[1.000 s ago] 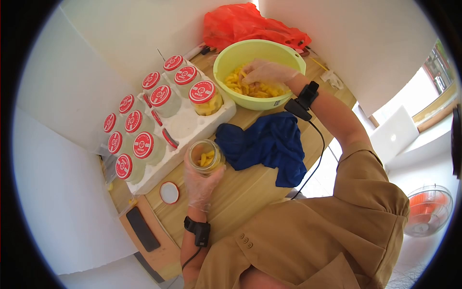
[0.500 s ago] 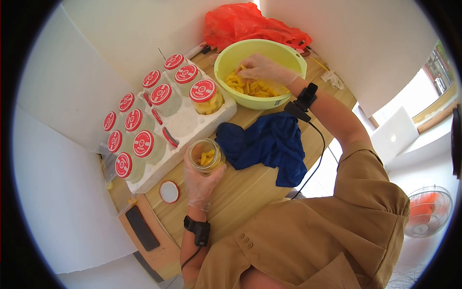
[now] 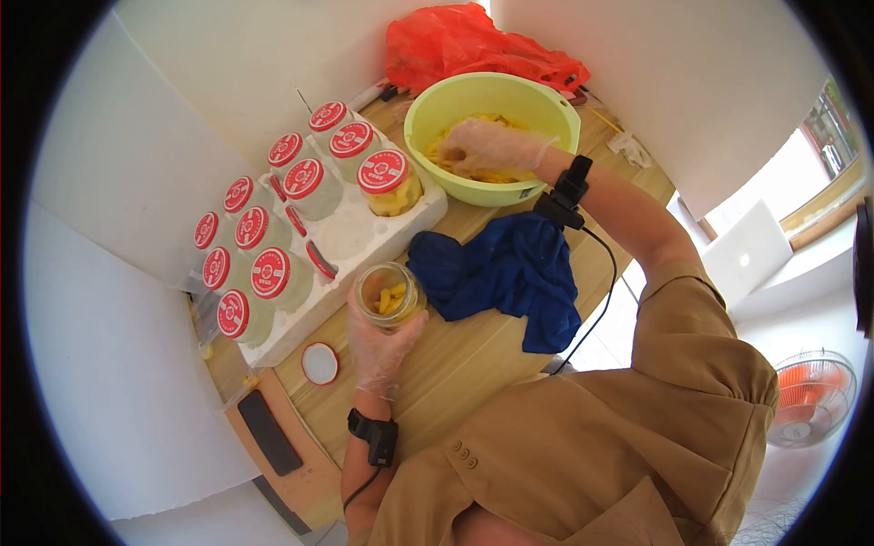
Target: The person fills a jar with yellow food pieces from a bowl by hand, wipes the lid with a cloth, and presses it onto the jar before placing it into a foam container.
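Observation:
My left hand (image 3: 382, 350), in a clear plastic glove, is wrapped round an open glass jar (image 3: 393, 320). A few yellow strips (image 3: 391, 298), perhaps cut fruit, lie inside it. Over the light green bowl (image 3: 432, 111), my gloved right hand (image 3: 487, 148) reaches down with curled fingers among more yellow strips (image 3: 499, 176). What those fingers hold is hidden. Left of the held jar, a loose lid (image 3: 320, 363) lies white side up on the table.
A white foam tray (image 3: 350, 227) carries several red-lidded jars; one lidded jar (image 3: 390, 185) has yellow pieces inside. A blue cloth (image 3: 501, 273) lies between jar and bowl. Behind are a red plastic bag (image 3: 473, 45); at lower left, a dark phone (image 3: 269, 432). A cable (image 3: 608, 282) hangs from my right wrist.
My right hand has moved down and slightly toward me within the bowl, its fingers now lower among the yellow strips. The left hand and its jar stay in place.

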Demonstrator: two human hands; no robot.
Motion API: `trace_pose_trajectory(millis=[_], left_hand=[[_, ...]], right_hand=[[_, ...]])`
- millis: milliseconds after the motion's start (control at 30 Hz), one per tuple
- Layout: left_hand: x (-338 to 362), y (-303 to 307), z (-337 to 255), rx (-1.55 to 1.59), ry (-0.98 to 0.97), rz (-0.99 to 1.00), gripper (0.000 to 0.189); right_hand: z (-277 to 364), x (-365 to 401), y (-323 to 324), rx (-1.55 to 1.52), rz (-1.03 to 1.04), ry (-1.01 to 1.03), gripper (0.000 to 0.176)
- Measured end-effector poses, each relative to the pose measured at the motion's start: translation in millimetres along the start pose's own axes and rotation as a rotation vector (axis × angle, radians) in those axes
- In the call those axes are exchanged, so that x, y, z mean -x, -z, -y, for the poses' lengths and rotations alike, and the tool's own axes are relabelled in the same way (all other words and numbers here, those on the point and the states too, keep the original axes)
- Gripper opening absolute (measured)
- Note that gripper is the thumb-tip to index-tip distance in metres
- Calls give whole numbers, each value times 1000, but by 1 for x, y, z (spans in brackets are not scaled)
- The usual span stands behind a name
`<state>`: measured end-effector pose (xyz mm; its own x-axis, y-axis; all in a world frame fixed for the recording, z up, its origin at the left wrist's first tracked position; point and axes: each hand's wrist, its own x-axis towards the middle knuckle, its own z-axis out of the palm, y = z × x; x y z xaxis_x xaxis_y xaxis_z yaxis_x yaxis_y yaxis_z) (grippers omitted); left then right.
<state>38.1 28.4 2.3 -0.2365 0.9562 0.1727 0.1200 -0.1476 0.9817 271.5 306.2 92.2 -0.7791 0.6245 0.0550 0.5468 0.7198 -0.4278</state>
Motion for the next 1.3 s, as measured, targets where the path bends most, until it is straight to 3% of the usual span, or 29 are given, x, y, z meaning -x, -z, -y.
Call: trace_pose_trajectory(millis=[333,533,633,833,1033,1133,1233,1300], left_hand=[[-1,0,-2,-44,-6,1,77],[-1,2,2,-40,-6,0,79],[-2,4,3,-96,-12,44,89],[0,-1,-2,-42,-5,-13,79],[-1,1,0,-40,-20,-2,77],[-1,1,-1,-43,-24,4,76],[0,1,-6,-114,-29,-5,75],[-2,4,1,-108,-21,19,85]], right_hand=[[-25,-1,10,-314,-192,38,29],[-36,6,10,-81,-183,-92,26],[-40,9,2,90,-112,-95,27],[-25,1,0,-47,80,-115,26],[-23,-1,-1,-119,144,-103,28],[-14,5,3,-122,83,-135,28],[-23,5,6,-168,-120,-87,29],[-20,8,15,-395,-116,-126,29]])
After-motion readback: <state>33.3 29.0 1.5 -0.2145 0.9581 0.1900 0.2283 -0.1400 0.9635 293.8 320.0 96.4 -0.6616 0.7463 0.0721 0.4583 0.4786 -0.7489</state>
